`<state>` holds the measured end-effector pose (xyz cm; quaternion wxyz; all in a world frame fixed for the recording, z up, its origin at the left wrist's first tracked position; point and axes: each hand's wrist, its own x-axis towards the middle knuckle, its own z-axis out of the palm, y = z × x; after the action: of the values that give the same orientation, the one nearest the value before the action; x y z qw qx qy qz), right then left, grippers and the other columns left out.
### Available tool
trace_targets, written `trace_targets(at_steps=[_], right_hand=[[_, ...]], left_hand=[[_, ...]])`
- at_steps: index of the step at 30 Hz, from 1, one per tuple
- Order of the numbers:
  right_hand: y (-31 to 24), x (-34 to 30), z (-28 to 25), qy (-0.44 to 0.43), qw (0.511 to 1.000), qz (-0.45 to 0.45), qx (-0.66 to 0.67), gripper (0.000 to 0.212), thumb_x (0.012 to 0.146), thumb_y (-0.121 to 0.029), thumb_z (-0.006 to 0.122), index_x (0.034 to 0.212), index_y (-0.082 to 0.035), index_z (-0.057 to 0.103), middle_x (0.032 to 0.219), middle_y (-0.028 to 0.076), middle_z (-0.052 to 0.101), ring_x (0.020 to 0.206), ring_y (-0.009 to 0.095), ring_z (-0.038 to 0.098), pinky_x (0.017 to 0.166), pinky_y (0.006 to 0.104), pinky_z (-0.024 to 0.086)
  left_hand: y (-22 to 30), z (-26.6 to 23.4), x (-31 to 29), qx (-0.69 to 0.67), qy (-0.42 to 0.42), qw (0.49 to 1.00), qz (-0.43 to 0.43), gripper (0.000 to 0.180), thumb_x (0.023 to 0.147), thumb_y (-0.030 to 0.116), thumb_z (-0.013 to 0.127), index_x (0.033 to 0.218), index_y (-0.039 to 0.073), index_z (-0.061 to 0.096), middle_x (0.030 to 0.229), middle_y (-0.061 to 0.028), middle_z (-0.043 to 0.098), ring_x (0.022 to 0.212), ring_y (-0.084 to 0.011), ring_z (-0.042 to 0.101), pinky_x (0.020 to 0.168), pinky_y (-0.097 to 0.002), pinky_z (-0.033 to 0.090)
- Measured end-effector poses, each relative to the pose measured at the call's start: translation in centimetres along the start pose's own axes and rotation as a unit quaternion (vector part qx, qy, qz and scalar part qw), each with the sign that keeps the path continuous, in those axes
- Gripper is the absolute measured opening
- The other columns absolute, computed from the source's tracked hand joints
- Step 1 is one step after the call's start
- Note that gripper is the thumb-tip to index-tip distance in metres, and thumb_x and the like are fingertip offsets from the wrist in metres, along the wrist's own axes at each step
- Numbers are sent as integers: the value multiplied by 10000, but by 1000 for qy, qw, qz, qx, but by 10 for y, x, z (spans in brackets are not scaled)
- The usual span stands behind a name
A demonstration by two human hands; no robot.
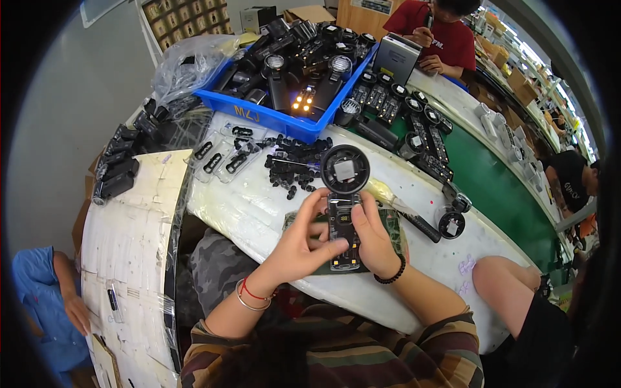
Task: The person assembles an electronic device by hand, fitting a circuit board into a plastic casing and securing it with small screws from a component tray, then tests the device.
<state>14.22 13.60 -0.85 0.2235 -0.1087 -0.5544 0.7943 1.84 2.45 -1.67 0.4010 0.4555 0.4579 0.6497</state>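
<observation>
Both my hands hold a black handheld device (pixel 344 220), which looks like a small fan with its handle uncovered. Its round ring head points away from me, with a pale square part in the centre. Circuit parts show along the handle. My left hand (pixel 301 242) grips the handle's left side, thumb pressed on its lower part. On the right side, my right hand (pixel 377 244) closes round the handle, thumb on its upper part. Beneath them lies a dark green mat (pixel 393 227). Small black parts (pixel 301 161) are piled just beyond the device, beside a thin screwdriver (pixel 284 161).
A blue bin (pixel 259 116) full of black devices stands at the far side. More devices (pixel 420 129) line the green belt (pixel 482 174) on the right. A yellow-handled tool (pixel 381 191) lies near my right hand. Co-workers sit far right (pixel 446 39) and left (pixel 42 304); another person's arm (pixel 501 288) rests at right.
</observation>
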Motion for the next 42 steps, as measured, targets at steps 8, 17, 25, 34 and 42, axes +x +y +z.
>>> trace_targets(at_steps=[8,17,25,34,42], right_hand=[[6,5,-2,-41,997,19,-69,526,1037,-174,388,1483,-9,163,1306,94,455,1130,134,496,977,280,419],[18,0,-29,-24,978,-56,-199,302,1042,-198,375,1236,9,479,1255,109,524,925,147,599,822,275,463],[18,4,-11,-79,970,-56,-221,280,1040,-189,385,1113,18,558,1096,84,569,858,123,590,769,251,459],[11,-2,-12,-66,958,-68,-271,168,979,-106,506,1053,12,599,1025,76,584,842,125,596,751,245,467],[-17,45,-23,-44,843,-150,-516,133,887,-114,615,967,-11,639,908,122,618,775,234,622,702,321,508]], left_hand=[[-6,0,-10,-90,10,995,39,878,874,-47,641,1528,78,69,1298,-150,473,1143,-154,505,901,-273,470],[42,-131,-58,113,555,823,49,742,906,196,627,1500,71,200,951,-58,610,704,-97,573,483,-210,468],[50,-372,-145,401,759,513,-24,793,784,253,714,1412,-65,349,1393,-254,446,1298,-371,428,1110,-420,308],[128,-304,-233,752,362,487,-257,563,790,311,711,1290,101,563,1265,-212,587,1202,-345,542,999,-415,445],[156,-251,-291,673,366,475,-433,651,684,246,759,1272,52,555,1056,-240,665,976,-357,653,823,-411,516]])
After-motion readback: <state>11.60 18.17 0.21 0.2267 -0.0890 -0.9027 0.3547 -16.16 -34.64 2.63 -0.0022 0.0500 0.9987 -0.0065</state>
